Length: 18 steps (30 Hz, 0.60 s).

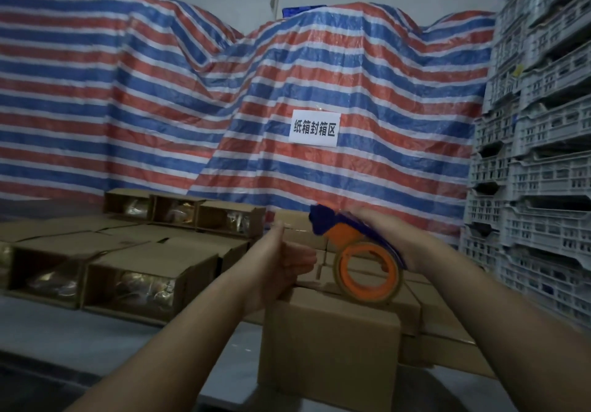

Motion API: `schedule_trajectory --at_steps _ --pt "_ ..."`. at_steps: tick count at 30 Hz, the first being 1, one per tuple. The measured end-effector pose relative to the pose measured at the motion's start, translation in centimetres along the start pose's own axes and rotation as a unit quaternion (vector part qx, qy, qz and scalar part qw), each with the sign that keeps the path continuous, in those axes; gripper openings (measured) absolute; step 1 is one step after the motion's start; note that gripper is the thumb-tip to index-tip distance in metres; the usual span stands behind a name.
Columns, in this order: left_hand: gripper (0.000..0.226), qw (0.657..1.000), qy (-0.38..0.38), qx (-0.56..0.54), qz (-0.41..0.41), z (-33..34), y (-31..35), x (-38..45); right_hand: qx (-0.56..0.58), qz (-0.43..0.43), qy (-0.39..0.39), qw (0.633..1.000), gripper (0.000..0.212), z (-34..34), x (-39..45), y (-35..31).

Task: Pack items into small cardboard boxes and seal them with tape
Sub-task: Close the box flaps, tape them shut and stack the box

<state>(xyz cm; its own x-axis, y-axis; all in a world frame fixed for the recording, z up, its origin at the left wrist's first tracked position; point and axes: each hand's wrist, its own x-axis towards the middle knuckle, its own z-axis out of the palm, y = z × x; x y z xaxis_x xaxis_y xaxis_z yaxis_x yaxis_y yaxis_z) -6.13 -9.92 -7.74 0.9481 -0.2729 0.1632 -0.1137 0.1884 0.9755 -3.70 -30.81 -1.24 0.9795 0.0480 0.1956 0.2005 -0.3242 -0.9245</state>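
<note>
The small box [329,347] at the front is plain brown cardboard, matt and smooth, as are the closed cartons [415,312] just beside it. The tape dispenser [358,245] is plastic — an orange body with a dark blue guard — and its roll [367,272] has a glossy, translucent rim. The open boxes [134,277] show shiny, crinkled wrapping inside. Behind hangs a woven plastic tarpaulin [192,98], striped and faintly sheened, bearing a white paper sign [314,128]. The stacked crates [540,168] are grey moulded plastic — matt.
</note>
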Motion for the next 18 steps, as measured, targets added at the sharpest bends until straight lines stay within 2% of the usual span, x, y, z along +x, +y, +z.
schedule_trajectory --at_steps 4,10,18 --pt "0.073 0.995 0.017 -0.092 -0.036 -0.2 0.1 0.7 -0.091 0.007 -0.034 0.995 0.057 0.9 1.6 -0.2" --pt "0.054 0.983 0.031 -0.167 -0.069 -1.3 -0.3 1.8 -0.098 -0.001 -0.056 0.994 0.051 0.5 2.4 0.2" --pt "0.034 0.974 0.043 -0.196 -0.103 -1.0 0.3 2.0 -0.14 0.012 -0.055 0.989 0.062 0.4 3.3 0.1"
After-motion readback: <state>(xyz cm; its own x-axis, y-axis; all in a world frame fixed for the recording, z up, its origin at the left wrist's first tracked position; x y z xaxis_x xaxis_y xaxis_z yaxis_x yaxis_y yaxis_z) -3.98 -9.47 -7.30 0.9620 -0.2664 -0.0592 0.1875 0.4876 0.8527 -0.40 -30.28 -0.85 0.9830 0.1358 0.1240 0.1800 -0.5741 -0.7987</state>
